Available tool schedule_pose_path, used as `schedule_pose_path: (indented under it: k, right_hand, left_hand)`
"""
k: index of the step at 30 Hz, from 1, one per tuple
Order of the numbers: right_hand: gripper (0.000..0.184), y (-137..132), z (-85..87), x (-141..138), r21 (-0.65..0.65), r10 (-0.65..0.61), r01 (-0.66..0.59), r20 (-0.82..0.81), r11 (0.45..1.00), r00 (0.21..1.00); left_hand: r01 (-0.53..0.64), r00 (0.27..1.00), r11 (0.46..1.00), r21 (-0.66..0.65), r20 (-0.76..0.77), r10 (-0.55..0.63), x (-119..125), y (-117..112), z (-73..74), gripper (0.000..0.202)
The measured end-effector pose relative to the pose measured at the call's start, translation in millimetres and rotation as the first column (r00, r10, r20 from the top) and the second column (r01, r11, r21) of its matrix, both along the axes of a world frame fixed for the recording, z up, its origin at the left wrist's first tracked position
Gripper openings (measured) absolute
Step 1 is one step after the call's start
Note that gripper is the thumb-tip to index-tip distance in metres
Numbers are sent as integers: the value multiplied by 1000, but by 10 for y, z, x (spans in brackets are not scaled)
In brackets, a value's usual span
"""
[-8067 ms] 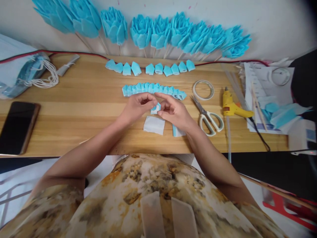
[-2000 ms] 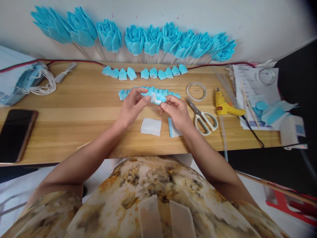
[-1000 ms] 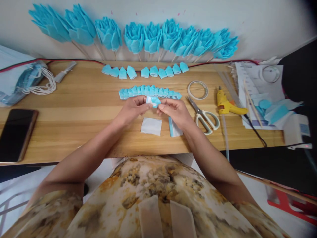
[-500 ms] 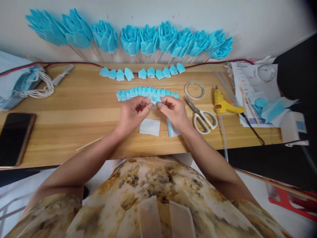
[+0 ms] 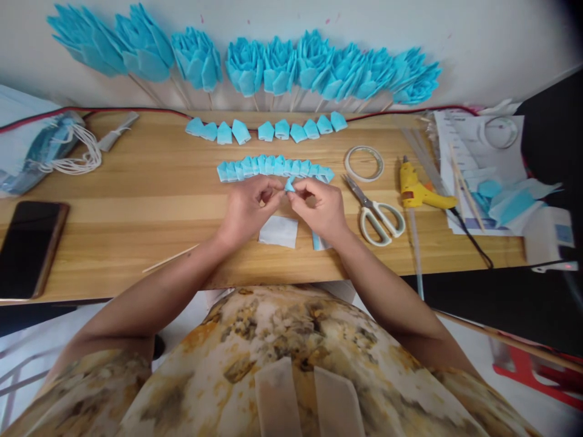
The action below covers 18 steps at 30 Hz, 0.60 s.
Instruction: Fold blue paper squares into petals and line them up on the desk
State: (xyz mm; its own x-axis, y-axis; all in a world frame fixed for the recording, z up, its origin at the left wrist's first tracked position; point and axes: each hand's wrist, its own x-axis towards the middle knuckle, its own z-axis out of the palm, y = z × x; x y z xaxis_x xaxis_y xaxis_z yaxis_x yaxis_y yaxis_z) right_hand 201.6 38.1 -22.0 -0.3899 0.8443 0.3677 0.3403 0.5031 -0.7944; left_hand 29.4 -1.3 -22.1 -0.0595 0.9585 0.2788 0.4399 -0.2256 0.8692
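My left hand (image 5: 248, 206) and my right hand (image 5: 319, 206) meet over the wooden table (image 5: 136, 182), both pinching a small folded blue petal piece (image 5: 288, 184) between the fingertips. Just beyond them lies a row of folded blue petals (image 5: 273, 167), overlapping one another. A second, looser row of blue petals (image 5: 268, 129) lies farther back. Under my hands rest a white fabric square (image 5: 279, 231) and a blue-edged strip (image 5: 316, 241), partly hidden by my right wrist.
Blue fabric flowers on sticks (image 5: 246, 60) lean on the wall. Right of my hands: tape roll (image 5: 363, 163), scissors (image 5: 376, 209), yellow glue gun (image 5: 421, 191), papers and scraps (image 5: 492, 176). Left: phone (image 5: 30, 246), masks with white loops (image 5: 54, 149), a thin stick (image 5: 170, 258).
Over the last second my hands have stayed together, working the small blue piece; it is now folded smaller, with only a blue tip showing between my fingertips.
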Motion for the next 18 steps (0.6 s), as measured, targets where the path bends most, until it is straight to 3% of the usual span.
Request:
schedule_pose_path:
  k: [6, 18]
  right_hand:
    - [15, -4, -27, -3, 95, 10, -13, 23, 995, 1000]
    - [14, 5, -19, -3, 85, 0, -3, 38, 996, 999]
  left_hand:
    - [3, 1000, 999, -35, 14, -2, 6, -9, 14, 5]
    - [10, 999, 999, -48, 31, -9, 13, -6, 53, 12]
